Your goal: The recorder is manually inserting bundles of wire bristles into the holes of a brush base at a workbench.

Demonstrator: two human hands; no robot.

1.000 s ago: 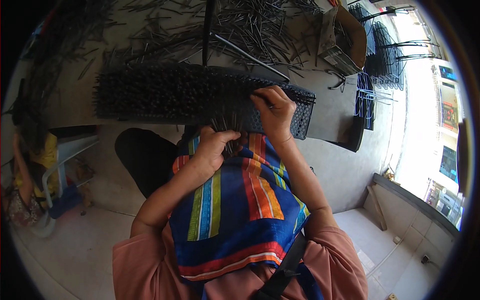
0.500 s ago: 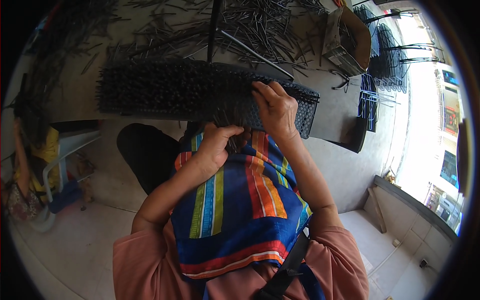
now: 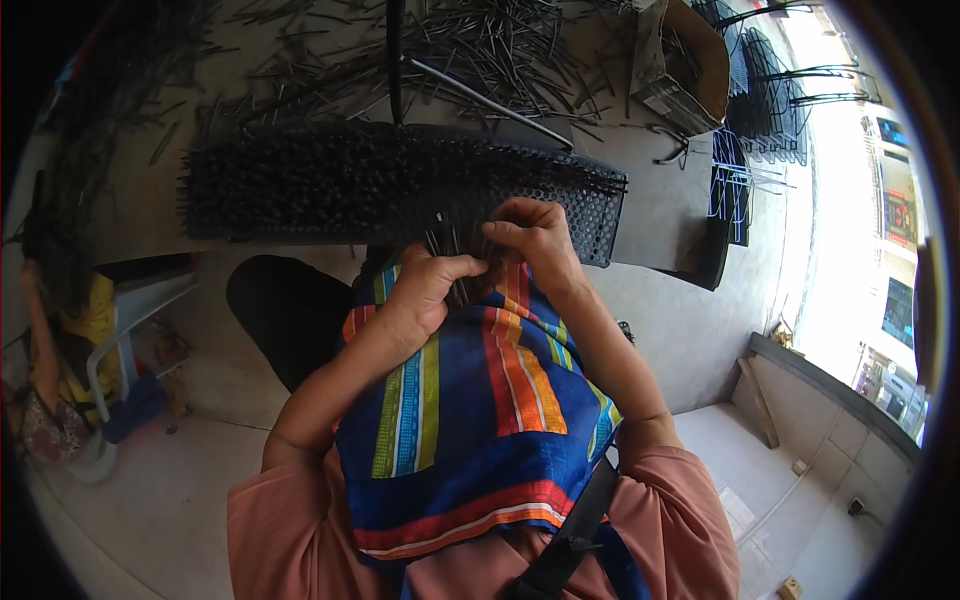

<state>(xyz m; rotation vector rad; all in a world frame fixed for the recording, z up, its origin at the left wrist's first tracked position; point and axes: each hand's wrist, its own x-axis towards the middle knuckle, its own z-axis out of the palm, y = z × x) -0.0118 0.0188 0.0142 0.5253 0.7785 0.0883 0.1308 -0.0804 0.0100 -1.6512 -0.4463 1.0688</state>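
Note:
A bundle of thin dark rods (image 3: 447, 236) is gripped in my left hand (image 3: 422, 286), just above my lap, with the thumb pressed across it. My right hand (image 3: 537, 243) is beside the bundle's upper end, thumb and fingertips pinched together; what lies between them cannot be made out. Right behind both hands is a long black perforated rack (image 3: 598, 222). Its left and middle holes are packed with upright dark rods (image 3: 300, 185), while bare holes show toward its right end.
Loose dark rods (image 3: 490, 45) are strewn over the table (image 3: 655, 185) behind the rack. An open cardboard box (image 3: 672, 95) stands at the far right, near wire racks (image 3: 775, 100). A metal bar (image 3: 490, 105) slants behind the rack. At left another person's arm (image 3: 42, 340) shows near a chair.
My right hand has come back from the rack's right part to the bundle in my left hand. The left hand keeps its hold. The whole view has shifted slightly.

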